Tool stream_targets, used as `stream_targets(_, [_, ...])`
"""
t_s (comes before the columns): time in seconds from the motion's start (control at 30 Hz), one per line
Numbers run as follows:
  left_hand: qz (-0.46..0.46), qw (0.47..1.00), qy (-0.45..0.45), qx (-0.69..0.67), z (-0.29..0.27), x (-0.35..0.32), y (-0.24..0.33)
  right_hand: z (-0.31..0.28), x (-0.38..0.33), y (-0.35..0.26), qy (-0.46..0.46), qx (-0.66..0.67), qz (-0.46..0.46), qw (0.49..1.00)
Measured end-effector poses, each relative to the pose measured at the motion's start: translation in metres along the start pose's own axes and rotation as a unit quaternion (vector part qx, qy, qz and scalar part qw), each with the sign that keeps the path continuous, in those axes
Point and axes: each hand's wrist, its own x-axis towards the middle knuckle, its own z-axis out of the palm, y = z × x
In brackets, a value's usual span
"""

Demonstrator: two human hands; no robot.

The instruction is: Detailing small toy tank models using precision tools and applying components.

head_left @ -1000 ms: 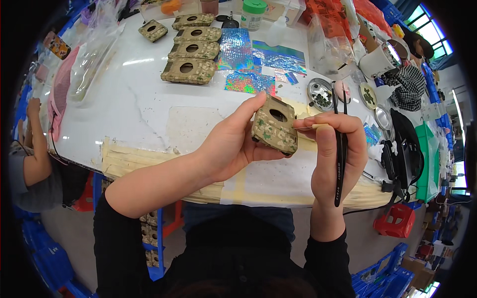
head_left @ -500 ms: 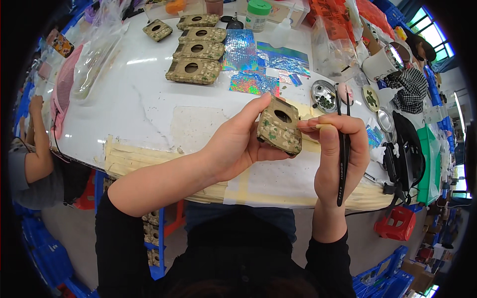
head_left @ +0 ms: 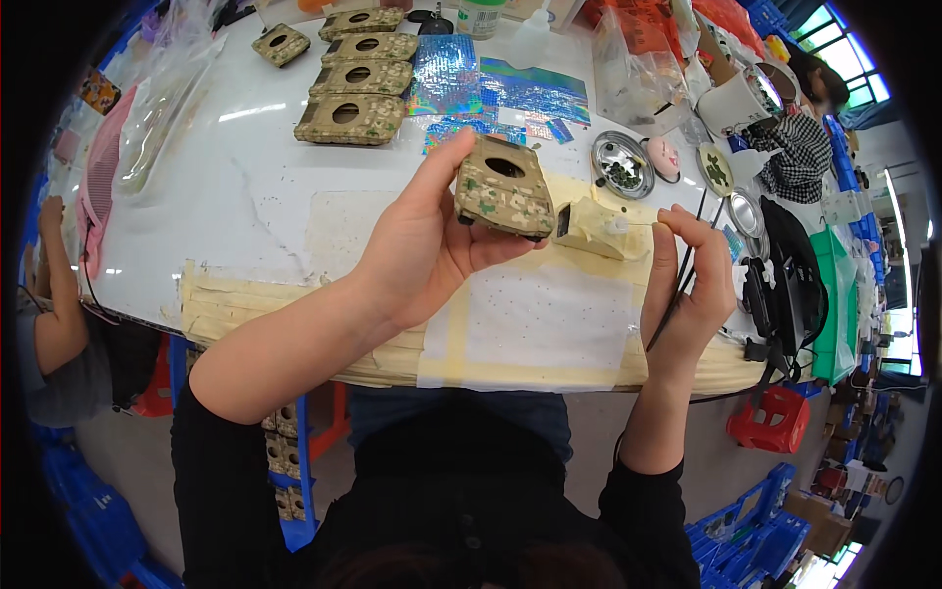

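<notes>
— What is shown in the head view?

— A camouflage-patterned block (head_left: 503, 188) with a round hole in its top is held above the tabletop (head_left: 255, 211) by the left hand (head_left: 432, 250); thumb and fingers are clamped on its opposite ends. A thin black tool (head_left: 680, 285) is pinched in the right hand (head_left: 687, 285), whose fingers are curled closed around it. A pale yellow piece (head_left: 594, 228) lies between the two hands, at three o'clock of the block.

— How is the block judged to handle?

— It is taken to be stiff and light, since it is carried by one hand alone. Its short ends are judged the best place to be gripped, leaving the hole clear.

— What else is seen?

— Four similar blocks (head_left: 355, 59) are laid out at eleven o'clock, glittering foil sheets (head_left: 496, 93) at twelve, and a small metal dish (head_left: 622, 165) at one o'clock. Another person's arm (head_left: 54, 294) is seen at nine.
</notes>
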Motion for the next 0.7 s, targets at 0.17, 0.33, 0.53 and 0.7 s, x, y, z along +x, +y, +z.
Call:
stream_targets(0.17, [0.029,1.000,-0.006,-0.005,-0.006,0.003,0.002,0.002,-0.003,0.003,-0.077,-0.030,-0.018,0.996])
stream_targets(0.33, [0.036,0.999,-0.003,-0.009,-0.005,0.001,0.004,-0.016,-0.019,-0.005,-0.036,0.097,0.098,0.990])
stream_targets(0.53, [0.038,0.999,-0.012,-0.014,-0.006,0.002,0.003,-0.021,-0.040,-0.030,-0.213,0.330,0.214,0.894])
stream_targets(0.7, [0.037,0.999,-0.022,-0.021,-0.007,0.004,0.004,-0.002,-0.037,-0.019,-0.259,0.406,0.255,0.839])
